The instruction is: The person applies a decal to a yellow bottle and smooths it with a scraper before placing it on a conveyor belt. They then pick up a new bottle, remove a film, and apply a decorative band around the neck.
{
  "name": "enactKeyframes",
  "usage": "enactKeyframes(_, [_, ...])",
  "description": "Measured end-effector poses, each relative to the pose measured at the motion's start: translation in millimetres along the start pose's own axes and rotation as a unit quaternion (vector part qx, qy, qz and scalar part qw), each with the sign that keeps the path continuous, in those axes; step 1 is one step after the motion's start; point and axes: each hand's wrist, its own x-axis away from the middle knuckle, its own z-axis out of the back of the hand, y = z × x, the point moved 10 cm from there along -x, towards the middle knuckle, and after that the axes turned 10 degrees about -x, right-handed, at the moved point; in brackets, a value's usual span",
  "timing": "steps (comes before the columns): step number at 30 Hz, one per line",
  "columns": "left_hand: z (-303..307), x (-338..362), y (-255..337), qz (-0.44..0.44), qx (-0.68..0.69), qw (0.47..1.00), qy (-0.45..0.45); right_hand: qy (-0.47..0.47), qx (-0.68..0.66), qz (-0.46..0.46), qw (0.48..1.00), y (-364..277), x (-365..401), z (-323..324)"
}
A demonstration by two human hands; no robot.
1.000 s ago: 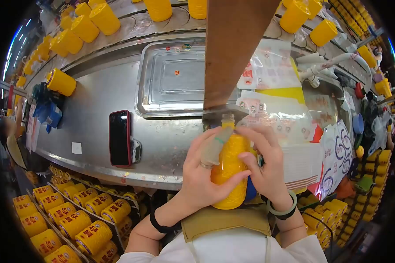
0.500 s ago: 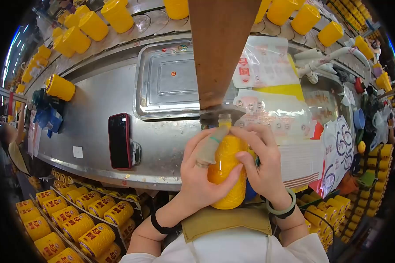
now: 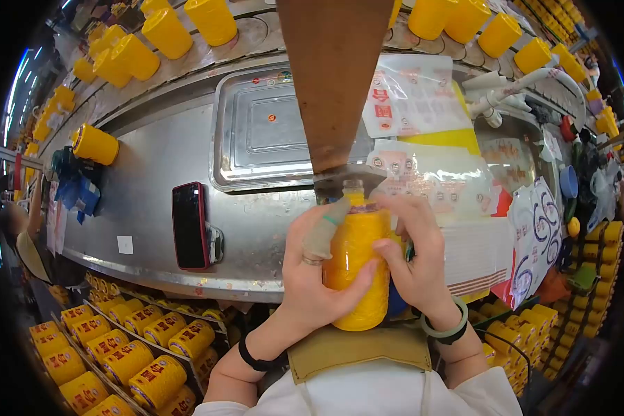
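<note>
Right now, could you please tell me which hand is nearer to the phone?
The left. The left hand is on the side of the bottle towards the phone; the right hand is on the bottle's other side, farther away.

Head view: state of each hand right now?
Left hand: curled around the yellow bottle, holding it.
Right hand: on the same bottle's other side, thumb against it, fingers near its neck.

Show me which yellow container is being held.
The container between the left hand and right hand, clear neck showing; the others sit away from both.
</note>
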Motion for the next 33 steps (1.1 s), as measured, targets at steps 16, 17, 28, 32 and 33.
enactKeyframes(16, [-4,-11,-31,-0.012,0.097,0.992,-0.085,-0.016,0.087,-0.008,0.996,14,14,24])
enactKeyframes(17, [-10,-15,-35,0.007,0.124,0.986,-0.112,-0.015,0.085,-0.008,0.996,10,21,24])
enactKeyframes(28, [-29,-33,-41,0.081,0.281,0.94,-0.175,-0.085,0.135,-0.012,0.987,22,83,-20])
enactKeyframes(32, [-30,-25,-50,0.105,0.269,0.936,-0.202,-0.1,0.146,0.03,0.984,-3,83,-19])
enactKeyframes(33, [-31,-24,-51,0.107,0.265,0.937,-0.2,-0.12,0.191,0.05,0.973,-17,87,-20])
